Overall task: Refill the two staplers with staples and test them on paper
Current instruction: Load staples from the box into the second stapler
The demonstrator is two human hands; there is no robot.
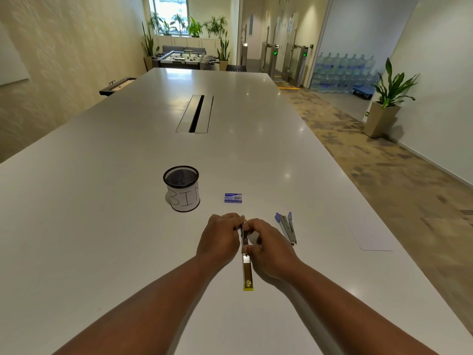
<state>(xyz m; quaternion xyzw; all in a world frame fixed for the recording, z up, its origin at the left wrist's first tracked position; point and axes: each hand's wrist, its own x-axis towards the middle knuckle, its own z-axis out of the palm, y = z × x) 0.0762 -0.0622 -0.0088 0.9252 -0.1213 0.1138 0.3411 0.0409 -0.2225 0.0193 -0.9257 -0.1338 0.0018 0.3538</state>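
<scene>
I see the left hand point(222, 237) and right hand point(266, 248) pinching the opened yellow stapler point(247, 267) lying on the table point(102, 201) between them; beyond, the mesh cup point(181, 188) marked BIN, contents unseen.

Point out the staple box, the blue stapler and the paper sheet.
staple box point(233, 198): head view, middle of its blue top face.
blue stapler point(287, 228): head view, metal magazine at mid-length.
paper sheet point(371, 237): head view, middle of the white sheet.
</scene>
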